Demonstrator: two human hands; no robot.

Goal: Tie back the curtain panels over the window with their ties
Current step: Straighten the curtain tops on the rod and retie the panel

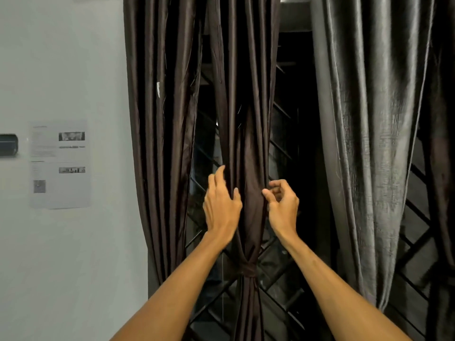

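Observation:
A dark brown curtain panel [246, 134] hangs in the middle of the window, gathered into a narrow bundle. A matching brown tie [250, 269] is knotted around it low down. My left hand [221, 205] is at the bundle's left side, fingers straight and spread, thumb touching the fabric. My right hand [282, 205] is at its right side, thumb against the fabric and fingers loosely curled, holding nothing. A second brown panel [162, 143] hangs loose on the left. A grey panel [369, 143] hangs loose on the right.
A black diagonal window grille [283, 262] shows behind the curtains. A white wall [73, 267] is on the left, with a printed paper sheet [60, 163] and a small dark device [8, 145] fixed to it.

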